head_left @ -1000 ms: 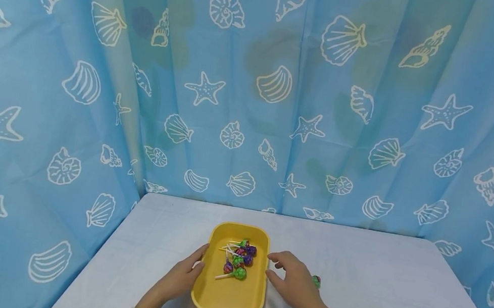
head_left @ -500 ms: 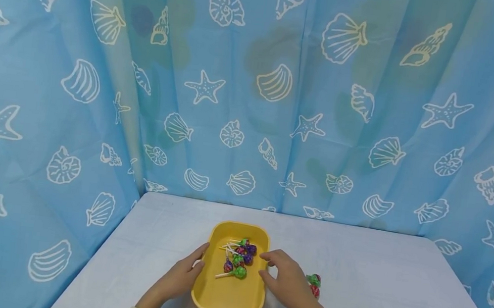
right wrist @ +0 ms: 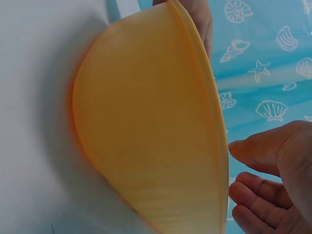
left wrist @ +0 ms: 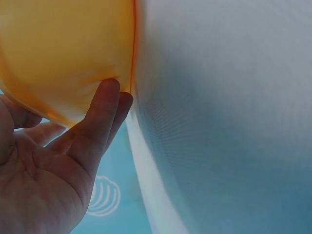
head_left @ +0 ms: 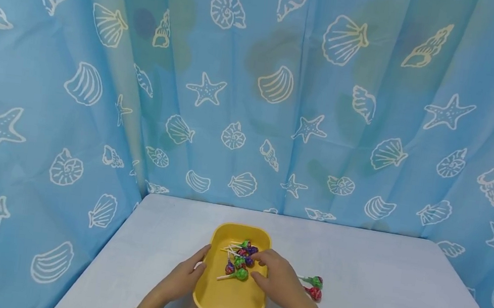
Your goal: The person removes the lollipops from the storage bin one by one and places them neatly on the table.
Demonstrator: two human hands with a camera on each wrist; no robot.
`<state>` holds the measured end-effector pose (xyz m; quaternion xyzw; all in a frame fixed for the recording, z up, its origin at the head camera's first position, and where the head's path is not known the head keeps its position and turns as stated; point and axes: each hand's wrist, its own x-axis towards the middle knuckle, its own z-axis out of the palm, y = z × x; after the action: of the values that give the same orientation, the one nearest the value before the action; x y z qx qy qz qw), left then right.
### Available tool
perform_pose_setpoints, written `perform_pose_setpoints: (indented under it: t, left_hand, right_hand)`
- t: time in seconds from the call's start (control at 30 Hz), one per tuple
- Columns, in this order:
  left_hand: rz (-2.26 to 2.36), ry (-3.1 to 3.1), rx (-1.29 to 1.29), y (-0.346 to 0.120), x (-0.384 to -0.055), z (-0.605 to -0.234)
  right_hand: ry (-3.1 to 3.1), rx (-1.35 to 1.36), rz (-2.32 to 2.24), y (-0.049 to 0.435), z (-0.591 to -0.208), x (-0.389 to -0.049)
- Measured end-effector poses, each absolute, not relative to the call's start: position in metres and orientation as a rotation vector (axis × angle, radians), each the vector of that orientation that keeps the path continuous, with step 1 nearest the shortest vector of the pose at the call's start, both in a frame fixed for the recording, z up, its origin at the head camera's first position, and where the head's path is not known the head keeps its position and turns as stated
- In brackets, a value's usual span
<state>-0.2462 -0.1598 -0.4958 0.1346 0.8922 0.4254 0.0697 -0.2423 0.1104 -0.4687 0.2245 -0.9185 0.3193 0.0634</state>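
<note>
A yellow rectangular tub (head_left: 230, 302) stands on the table with several wrapped lollipops inside, among them a green one (head_left: 241, 274) with its white stick to the left. My left hand (head_left: 179, 281) touches the tub's left side; in the left wrist view its extended fingers (left wrist: 100, 107) lie against the yellow wall. My right hand (head_left: 280, 282) reaches over the right rim, fingertips close to the lollipops, thumb and fingers apart with nothing between them. Seen from the right wrist, the hand (right wrist: 280, 170) hovers just beyond the tub's rim.
On the white table right of my right hand lie a green lollipop (head_left: 316, 282) and a red lollipop (head_left: 314, 294), their sticks partly hidden by the hand. A blue curtain (head_left: 235, 97) printed with shells and starfish hangs behind and along the sides.
My right hand has moved left over the tub's right rim, bringing the two lollipops behind it into view. The left hand stays at the tub's side.
</note>
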Motion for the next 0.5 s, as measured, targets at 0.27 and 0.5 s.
perform_pose_setpoints:
  t: [0.27, 0.5]
  left_hand:
    - [1.286, 2.686, 0.406, -0.161, -0.249, -0.496]
    - [1.302, 2.691, 0.431, -0.161, -0.247, -0.497]
  right_hand:
    - [-2.815, 0.724, 0.934, 0.103, -0.466, -0.246]
    - [-2.819, 0.788, 0.824, 0.097, -0.473, -0.249]
